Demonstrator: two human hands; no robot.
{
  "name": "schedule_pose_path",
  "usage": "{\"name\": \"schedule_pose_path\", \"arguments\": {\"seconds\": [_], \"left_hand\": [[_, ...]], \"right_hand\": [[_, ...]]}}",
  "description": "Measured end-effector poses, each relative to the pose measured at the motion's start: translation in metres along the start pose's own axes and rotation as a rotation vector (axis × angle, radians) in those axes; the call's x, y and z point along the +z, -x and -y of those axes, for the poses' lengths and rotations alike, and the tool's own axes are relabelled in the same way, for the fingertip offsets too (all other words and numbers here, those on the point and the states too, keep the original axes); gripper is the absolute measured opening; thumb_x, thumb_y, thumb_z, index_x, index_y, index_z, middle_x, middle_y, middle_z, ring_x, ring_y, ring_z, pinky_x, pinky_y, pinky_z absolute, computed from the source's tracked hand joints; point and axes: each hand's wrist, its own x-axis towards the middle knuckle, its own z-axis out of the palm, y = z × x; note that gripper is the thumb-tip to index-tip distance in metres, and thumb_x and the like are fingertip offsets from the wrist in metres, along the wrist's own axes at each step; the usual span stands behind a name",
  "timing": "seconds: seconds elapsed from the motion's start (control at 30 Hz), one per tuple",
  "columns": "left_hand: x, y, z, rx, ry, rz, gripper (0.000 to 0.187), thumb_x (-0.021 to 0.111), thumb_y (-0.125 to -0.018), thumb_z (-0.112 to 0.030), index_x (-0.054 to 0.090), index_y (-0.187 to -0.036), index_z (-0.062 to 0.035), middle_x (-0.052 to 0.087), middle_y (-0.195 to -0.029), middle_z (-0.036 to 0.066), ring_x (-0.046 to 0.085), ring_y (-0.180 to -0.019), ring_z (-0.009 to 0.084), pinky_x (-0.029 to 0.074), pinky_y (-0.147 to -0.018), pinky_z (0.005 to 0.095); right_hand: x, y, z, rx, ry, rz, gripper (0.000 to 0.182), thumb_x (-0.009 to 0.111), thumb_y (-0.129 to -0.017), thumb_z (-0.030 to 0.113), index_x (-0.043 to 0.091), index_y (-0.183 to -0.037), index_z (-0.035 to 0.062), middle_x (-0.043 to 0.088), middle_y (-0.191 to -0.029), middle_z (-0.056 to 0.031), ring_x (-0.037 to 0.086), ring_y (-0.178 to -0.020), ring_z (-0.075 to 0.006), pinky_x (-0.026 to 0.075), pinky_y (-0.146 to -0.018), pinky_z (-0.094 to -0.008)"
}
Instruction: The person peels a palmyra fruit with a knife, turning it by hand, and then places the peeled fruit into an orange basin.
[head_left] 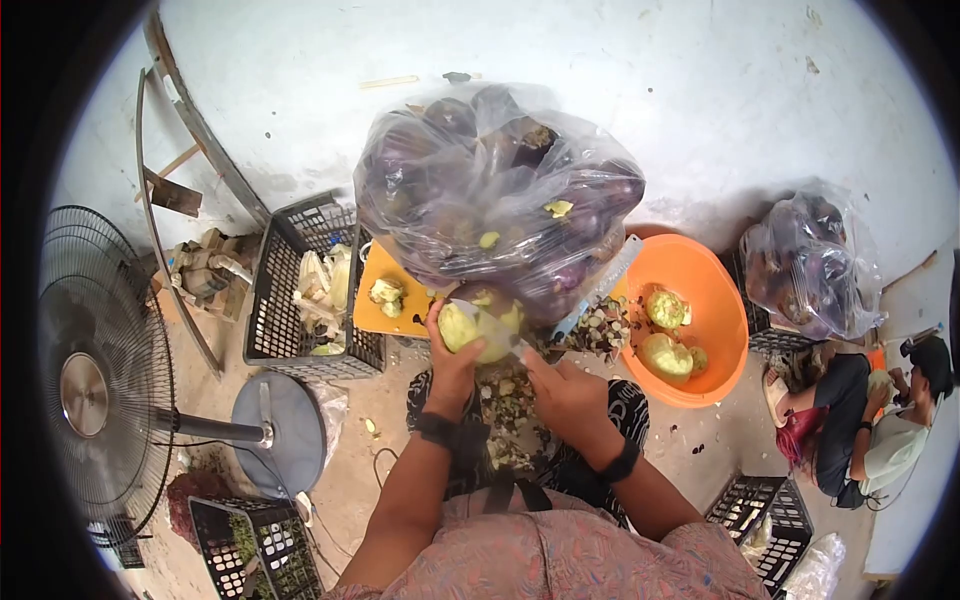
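Observation:
My left hand (455,367) is closed round a large, round, partly peeled eggplant (459,326) with pale yellow-green flesh. In my right hand (574,402) is a knife (492,328), its blade lying across the eggplant's upper right side; the handle is hidden by my fingers. Just beyond my hands, a big clear plastic bag (480,190) bulges with purple eggplants. A peeled piece (387,296) rests on the orange board (378,318) to the left. Peelings (510,425) are heaped below the eggplant, between my knees.
An orange basin (735,340) at right holds several peeled eggplants (666,357). A black crate (256,318) with scraps stands left, near a standing fan (95,390). Another eggplant bag (812,262) is farther right. A seated person (890,435) works at far right. More crates (765,500) flank me.

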Motion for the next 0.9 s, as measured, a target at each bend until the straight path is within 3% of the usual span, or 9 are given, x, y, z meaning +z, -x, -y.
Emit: {"name": "schedule_pose_path", "arguments": {"seconds": [0.23, 0.33, 0.5, 0.9], "left_hand": [[-0.002, 0.0, 0.003, 0.014, -0.035, 0.01, 0.088, 0.069, -0.07, 0.006, 0.024, -0.144, -0.0145, 0.048, -0.125, 0.01, 0.053, -0.115, 0.0233, 0.047, -0.097, 0.0369], [-0.004, -0.001, 0.002, 0.004, -0.013, 0.011, 0.089, 0.069, -0.07, 0.006, 0.024, -0.144, -0.0144, 0.048, -0.125, 0.009, 0.053, -0.115, 0.0235, 0.047, -0.097, 0.037], [-0.005, -0.003, 0.001, -0.013, -0.018, 0.017, 0.088, 0.068, -0.071, 0.005, 0.024, -0.144, -0.0139, 0.048, -0.126, 0.01, 0.052, -0.114, 0.0232, 0.046, -0.098, 0.0372], [-0.005, -0.002, 0.002, 0.002, -0.034, 0.014, 0.087, 0.066, -0.072, 0.006, 0.024, -0.144, -0.0144, 0.048, -0.126, 0.009, 0.053, -0.114, 0.0227, 0.047, -0.097, 0.0368]], "right_hand": [[-0.008, 0.001, -0.009, 0.058, 0.033, 0.03, 0.032, 0.067, -0.085, 0.015, 0.068, -0.117, 0.0163, 0.049, -0.06, -0.0073, 0.053, -0.048, -0.0258, 0.041, -0.044, -0.0378], [0.001, -0.005, -0.011, 0.083, -0.093, -0.097, 0.032, 0.068, -0.084, 0.016, 0.068, -0.117, 0.0165, 0.05, -0.061, -0.0075, 0.052, -0.048, -0.0259, 0.041, -0.044, -0.0379], [-0.01, 0.01, -0.002, 0.043, -0.064, 0.025, 0.033, 0.07, -0.083, 0.017, 0.068, -0.116, 0.0183, 0.05, -0.061, -0.0061, 0.052, -0.048, -0.0249, 0.04, -0.044, -0.0369], [-0.014, 0.012, 0.003, 0.069, -0.047, 0.057, 0.035, 0.069, -0.084, 0.013, 0.067, -0.119, 0.0149, 0.051, -0.061, -0.0059, 0.053, -0.047, -0.0222, 0.041, -0.044, -0.0339]]}}
